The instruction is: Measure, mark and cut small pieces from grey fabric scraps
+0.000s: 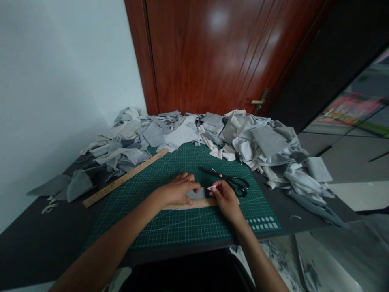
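Note:
My left hand (179, 190) rests on a small piece of grey fabric (199, 192) on the green cutting mat (146, 227). Its fingers are apart and press down at the fabric and the wooden ruler (203, 203) lying along the near edge. Between the thumb and fingers of my right hand (226, 199) is a small pink piece of tailor's chalk (212, 187), held just right of the fabric. Black-handled scissors (226, 177) lie on the mat beyond my right hand, blades pointing left.
A second wooden ruler (126, 177) lies slanted across the mat's left edge. Heaps of grey and white fabric scraps (269, 140) line the back and both sides of the dark table (39, 235). Behind stands a reddish wooden door (206, 61); more scraps lie on the floor at right.

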Motion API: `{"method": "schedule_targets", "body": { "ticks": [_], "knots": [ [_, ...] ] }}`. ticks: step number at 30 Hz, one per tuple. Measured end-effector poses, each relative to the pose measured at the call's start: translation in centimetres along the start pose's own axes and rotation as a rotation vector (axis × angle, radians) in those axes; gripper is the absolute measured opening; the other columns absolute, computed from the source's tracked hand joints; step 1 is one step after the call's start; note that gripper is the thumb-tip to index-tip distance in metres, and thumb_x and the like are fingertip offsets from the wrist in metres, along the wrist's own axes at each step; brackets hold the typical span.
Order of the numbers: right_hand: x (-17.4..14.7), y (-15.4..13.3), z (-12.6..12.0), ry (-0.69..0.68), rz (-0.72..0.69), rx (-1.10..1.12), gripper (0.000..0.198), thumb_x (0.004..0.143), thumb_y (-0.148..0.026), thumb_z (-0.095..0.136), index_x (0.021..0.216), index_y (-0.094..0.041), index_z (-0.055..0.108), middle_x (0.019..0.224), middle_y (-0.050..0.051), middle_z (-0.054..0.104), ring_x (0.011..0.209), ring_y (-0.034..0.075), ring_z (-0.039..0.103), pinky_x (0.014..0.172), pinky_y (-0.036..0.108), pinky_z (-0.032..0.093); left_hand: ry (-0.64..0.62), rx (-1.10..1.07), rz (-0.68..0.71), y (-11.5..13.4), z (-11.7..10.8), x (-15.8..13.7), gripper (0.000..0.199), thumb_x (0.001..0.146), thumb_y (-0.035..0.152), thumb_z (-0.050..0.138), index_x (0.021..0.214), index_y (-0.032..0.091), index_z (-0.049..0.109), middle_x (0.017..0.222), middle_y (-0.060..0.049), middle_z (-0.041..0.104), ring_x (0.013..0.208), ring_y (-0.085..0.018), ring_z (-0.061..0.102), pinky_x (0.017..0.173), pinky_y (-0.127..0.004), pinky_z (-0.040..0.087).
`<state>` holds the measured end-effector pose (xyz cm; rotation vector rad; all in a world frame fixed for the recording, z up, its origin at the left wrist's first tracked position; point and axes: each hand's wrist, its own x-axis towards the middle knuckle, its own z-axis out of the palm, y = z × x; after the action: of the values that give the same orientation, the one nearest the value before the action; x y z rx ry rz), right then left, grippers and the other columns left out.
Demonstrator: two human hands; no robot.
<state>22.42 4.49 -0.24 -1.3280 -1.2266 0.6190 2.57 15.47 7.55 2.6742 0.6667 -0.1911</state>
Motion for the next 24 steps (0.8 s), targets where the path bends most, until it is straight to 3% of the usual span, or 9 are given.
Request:
{"method": "schedule_targets", "body": {
  "ticks": [5,12,15,20,22,24],
  "knots": [
    [-0.1,0.1,0.4,-0.006,-0.066,0.004,0.021,0.096,-0.044,0.059,0.091,-0.024,0.058,0.079,0.004,0.070,0.069,0.022,0.069,0.065,0.035,0.056,0.059,0.036,0.012,1.2,0.5,-0.7,0.027,0.079,0.017,0.073,0.103,0.028,0.067,0.108,-0.002,0.061,0.110,-0.025,0.051,0.094,-0.033,0.041],
    [-0.1,0.0,0.6,-0.019,-0.095,0.021,0.015,0.097,-0.035,0.056,0.088,-0.023,0.057,0.075,0.002,0.067,0.071,0.022,0.067,0.068,0.034,0.052,0.246,-0.023,-0.048,2.8,3.2,-3.1,0.036,0.084,0.007,0.056,0.110,0.027,0.070,0.122,-0.002,0.063,0.112,-0.023,0.054,0.100,-0.037,0.045],
    [-0.3,-0.2,0.7,0.000,-0.094,0.048,0.017,0.098,-0.037,0.055,0.089,-0.023,0.057,0.081,0.003,0.068,0.077,0.023,0.068,0.072,0.035,0.053,0.298,-0.031,-0.083,3.4,3.8,-3.7,0.042,0.088,0.008,0.053,0.121,0.029,0.069,0.133,-0.002,0.061,0.121,-0.024,0.050,0.105,-0.037,0.044],
    [-0.7,-0.6,0.4,0.093,-0.089,0.119,0.016,0.105,-0.038,0.041,0.108,-0.024,0.048,0.091,0.003,0.067,0.076,0.019,0.069,0.073,0.034,0.056,0.274,-0.018,-0.076,4.5,3.2,-3.9,0.027,0.091,0.021,0.059,0.115,0.028,0.071,0.129,-0.001,0.064,0.118,-0.024,0.052,0.104,-0.039,0.044],
    [-0.8,-0.7,-0.3,0.115,-0.116,0.046,0.019,0.107,-0.034,0.033,0.117,-0.023,0.046,0.087,0.001,0.064,0.068,0.017,0.065,0.067,0.031,0.055,0.273,-0.013,-0.089,4.7,3.2,-3.8,0.028,0.087,0.026,0.067,0.115,0.027,0.071,0.128,-0.002,0.064,0.116,-0.026,0.053,0.103,-0.040,0.045],
    [-1.0,-0.9,-1.2,0.088,-0.164,-0.067,0.022,0.106,-0.029,0.033,0.113,-0.022,0.053,0.084,0.002,0.063,0.066,0.018,0.063,0.064,0.030,0.053,0.316,-0.014,-0.096,4.6,3.6,-3.8,0.034,0.083,0.031,0.074,0.117,0.027,0.071,0.128,-0.002,0.065,0.116,-0.027,0.053,0.104,-0.042,0.045]
  ]
}}
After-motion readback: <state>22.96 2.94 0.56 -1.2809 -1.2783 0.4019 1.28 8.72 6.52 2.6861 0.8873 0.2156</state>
